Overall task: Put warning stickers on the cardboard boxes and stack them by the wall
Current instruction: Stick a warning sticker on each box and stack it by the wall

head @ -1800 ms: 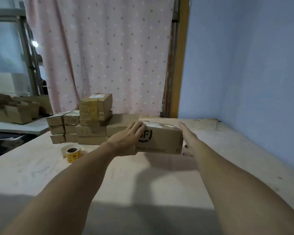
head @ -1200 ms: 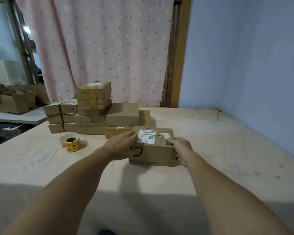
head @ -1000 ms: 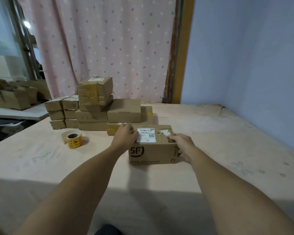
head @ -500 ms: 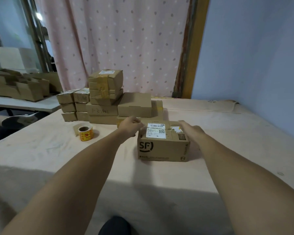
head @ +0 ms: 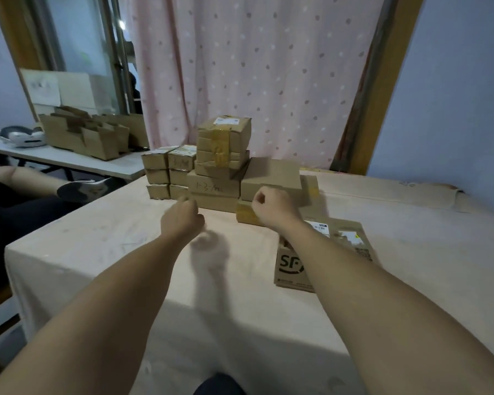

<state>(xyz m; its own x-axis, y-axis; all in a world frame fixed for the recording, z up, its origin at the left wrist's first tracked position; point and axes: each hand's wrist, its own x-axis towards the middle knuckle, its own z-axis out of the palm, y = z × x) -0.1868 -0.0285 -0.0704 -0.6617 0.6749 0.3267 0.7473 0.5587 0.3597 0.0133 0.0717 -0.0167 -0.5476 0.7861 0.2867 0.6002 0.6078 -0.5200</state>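
Cardboard box (head: 288, 269), rectangular, matte brown, white-labelled, on pale cloth-draped table (head: 126, 238).

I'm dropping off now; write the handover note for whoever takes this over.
Left hand: fingers curled above the table; whether it holds anything is hidden.
Right hand: curled, nothing visible in it, in front of the stacked boxes by the curtain.
SF box: on the table, apart from both hands.
Done: SF box set down.
Left: no warning sticker clearly visible on it; sticker it, stack it. Sticker roll not in view.
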